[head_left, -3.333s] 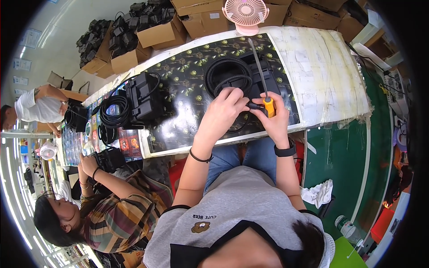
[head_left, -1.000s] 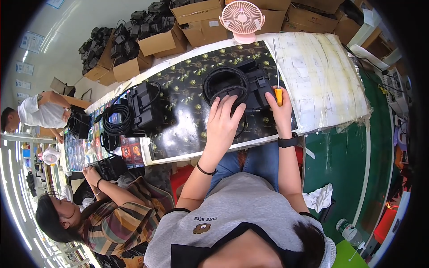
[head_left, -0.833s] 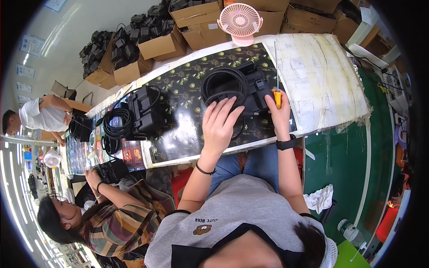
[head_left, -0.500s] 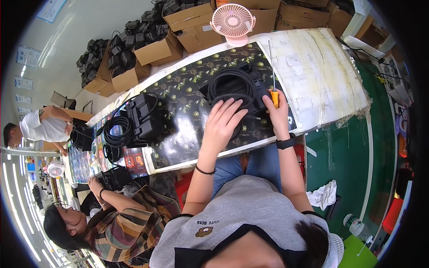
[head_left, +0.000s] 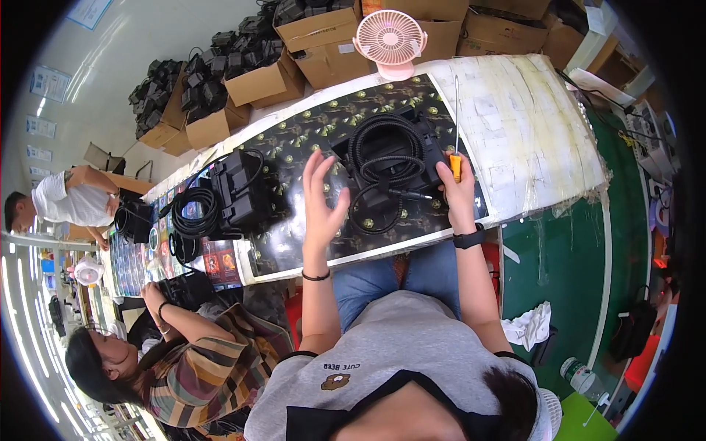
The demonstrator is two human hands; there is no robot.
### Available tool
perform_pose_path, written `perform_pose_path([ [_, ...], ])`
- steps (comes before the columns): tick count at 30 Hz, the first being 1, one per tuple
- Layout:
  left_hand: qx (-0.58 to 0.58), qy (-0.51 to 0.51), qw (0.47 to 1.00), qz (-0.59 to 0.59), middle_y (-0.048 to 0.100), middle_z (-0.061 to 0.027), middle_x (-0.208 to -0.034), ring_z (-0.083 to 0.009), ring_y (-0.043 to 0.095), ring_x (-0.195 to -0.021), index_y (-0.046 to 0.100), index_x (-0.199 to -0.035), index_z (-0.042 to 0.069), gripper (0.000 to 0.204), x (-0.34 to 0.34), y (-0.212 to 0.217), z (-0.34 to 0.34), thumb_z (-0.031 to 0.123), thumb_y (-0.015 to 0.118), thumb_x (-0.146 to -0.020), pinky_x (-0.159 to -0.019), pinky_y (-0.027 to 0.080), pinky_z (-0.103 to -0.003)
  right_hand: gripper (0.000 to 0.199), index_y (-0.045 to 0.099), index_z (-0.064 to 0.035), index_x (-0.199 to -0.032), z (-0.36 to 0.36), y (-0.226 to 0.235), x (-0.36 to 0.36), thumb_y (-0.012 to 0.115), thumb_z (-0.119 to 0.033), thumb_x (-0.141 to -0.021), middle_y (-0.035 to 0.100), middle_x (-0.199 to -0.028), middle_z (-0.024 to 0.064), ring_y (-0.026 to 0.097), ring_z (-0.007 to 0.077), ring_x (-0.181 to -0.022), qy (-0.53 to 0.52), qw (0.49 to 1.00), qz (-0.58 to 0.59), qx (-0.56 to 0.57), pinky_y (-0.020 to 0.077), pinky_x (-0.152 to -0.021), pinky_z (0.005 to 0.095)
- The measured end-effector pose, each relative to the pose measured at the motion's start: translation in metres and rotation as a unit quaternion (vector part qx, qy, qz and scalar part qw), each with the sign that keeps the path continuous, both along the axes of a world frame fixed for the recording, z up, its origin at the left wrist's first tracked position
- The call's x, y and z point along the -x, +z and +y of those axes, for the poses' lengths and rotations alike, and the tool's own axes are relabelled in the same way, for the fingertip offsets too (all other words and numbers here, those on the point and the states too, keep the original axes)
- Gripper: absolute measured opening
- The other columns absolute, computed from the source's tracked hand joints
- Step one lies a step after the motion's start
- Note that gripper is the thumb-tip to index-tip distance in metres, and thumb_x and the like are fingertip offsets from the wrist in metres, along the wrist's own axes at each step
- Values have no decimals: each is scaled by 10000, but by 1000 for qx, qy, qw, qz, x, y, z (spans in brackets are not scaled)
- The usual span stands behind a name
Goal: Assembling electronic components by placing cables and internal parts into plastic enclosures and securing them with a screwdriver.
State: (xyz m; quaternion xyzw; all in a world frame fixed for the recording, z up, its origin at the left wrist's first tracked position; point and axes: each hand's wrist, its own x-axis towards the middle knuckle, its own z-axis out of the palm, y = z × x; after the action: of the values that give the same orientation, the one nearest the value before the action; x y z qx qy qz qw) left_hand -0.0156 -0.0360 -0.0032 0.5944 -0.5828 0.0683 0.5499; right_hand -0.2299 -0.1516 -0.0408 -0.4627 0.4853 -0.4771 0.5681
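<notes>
The black hose coil (head_left: 356, 147), partly covered by the left hand (head_left: 321, 206) half a second ago, is now fully exposed on the black case (head_left: 435, 153) on the desk (head_left: 533, 132). The left hand has been drawn away leftward. Coil and case are flanked by both hands, the case's right edge lying just beside the right hand (head_left: 460, 189). The left hand is held empty, fingers spread wide; by the right, a yellow-handled screwdriver (head_left: 456, 167) is gripped, its shaft pointed away.

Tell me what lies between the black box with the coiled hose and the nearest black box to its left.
The head view shows the left hand, open and holding nothing, over a stretch of dark patterned mat.
</notes>
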Motion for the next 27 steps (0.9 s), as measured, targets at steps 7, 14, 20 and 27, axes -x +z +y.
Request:
perform_pose_path([
  [7, -266, -157, 936, 167, 243, -207, -1579, -317, 292, -1456, 219, -1535, 37, 1035, -46, -24, 26, 63, 818, -691, -1174, 273, -393, 415, 584, -116, -1245, 3, -10, -20, 723, -297, -898, 597, -1124, -7, 553, 72, -903, 45, 998, -24, -29, 448, -652, 195],
  [14, -149, -144, 964, 168, 277, -201, -1456, -376, 338, -1364, 249, -1532, 87, 1185, -8, -40, 1, 165, 917, -556, -1142, 317, -414, 366, 573, -102, -1267, 2, -26, -4, 639, -311, -974, 594, -1059, -9, 519, 49, -791, 4, 999, -31, -33, 456, -618, 192],
  [20, -153, -12, 979, 133, 280, -202, -1402, -389, 318, -1346, 314, -1462, 82, 1178, 12, -51, 18, 315, 968, -510, -1126, 320, -446, 349, 555, -59, -1238, 4, -47, 2, 593, -315, -1004, 629, -1080, 24, 529, 66, -740, -16, 999, 38, 20, 454, -598, 193],
  [27, -78, 312, 939, 125, 265, -194, -1326, -355, 302, -1276, 249, -1440, 59, 1229, -2, -64, 33, 303, 989, -489, -1100, 305, -450, 334, 550, -35, -1255, 10, -45, -2, 561, -269, -1017, 651, -1235, 49, 629, 95, -904, 51, 985, 117, 119, 506, -597, 202],
])
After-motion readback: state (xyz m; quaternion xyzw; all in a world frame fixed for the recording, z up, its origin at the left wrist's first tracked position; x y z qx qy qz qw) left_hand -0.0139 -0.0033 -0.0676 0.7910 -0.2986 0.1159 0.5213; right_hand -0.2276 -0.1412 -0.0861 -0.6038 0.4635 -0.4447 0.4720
